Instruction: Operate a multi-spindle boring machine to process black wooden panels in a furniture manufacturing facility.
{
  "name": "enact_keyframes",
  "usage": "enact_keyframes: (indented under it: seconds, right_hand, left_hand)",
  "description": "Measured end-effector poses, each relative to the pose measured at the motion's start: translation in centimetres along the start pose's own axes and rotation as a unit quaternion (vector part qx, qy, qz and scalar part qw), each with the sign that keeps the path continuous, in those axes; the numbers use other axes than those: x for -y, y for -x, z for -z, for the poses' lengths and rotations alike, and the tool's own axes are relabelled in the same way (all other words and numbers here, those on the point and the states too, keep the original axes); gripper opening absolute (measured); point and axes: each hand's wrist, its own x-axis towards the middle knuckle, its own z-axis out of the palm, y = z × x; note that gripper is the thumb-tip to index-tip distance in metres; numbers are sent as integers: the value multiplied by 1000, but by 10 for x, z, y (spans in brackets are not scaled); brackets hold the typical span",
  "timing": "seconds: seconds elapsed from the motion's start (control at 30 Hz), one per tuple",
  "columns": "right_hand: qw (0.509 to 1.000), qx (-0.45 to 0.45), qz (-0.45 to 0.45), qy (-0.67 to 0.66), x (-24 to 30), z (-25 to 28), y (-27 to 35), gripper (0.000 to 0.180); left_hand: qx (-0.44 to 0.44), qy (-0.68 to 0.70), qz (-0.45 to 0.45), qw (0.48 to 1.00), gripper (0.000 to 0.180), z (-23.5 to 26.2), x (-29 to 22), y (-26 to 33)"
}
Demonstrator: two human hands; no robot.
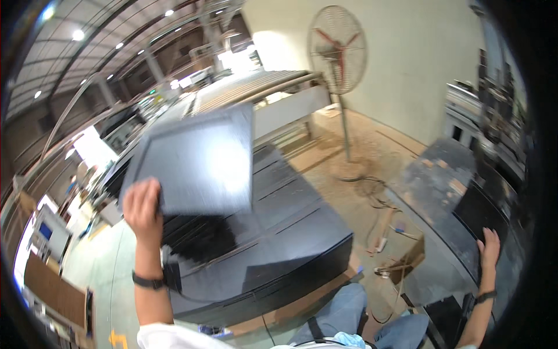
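Note:
My left hand [143, 209] grips the lower left edge of a dark square panel [189, 166] with a raised border, its fingers curled over the face. The panel is held up and tilted above a wide stack of black panels [290, 232], and a bright glare lies on its surface. On the right, my right hand [489, 247] lies with fingers stretched out at the near edge of another black panel [479, 212], which rests on a machine's worktable [415, 203]. The fingers touch that panel and are not wrapped round it.
A drilling machine [491, 139] rises behind the worktable at the far right. A pedestal fan [338, 52] stands by the wall amid sawdust. Cables [378, 200] trail over the floor between stack and worktable. A roller conveyor [250, 90] runs behind the stack. A brown board [55, 288] stands at far left.

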Motion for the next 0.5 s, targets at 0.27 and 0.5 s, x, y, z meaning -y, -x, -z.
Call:
enact_keyframes:
  seconds: [0.27, 0.5]
  right_hand:
    - [992, 36, 33, -114, 111, 55, 8, 61]
    - [1000, -11, -2, -22, 126, 166, 81, 53]
  left_hand:
    - [144, -195, 158, 957, 22, -30, 189, 6]
    - [310, -259, 36, 914, 47, -105, 288, 100]
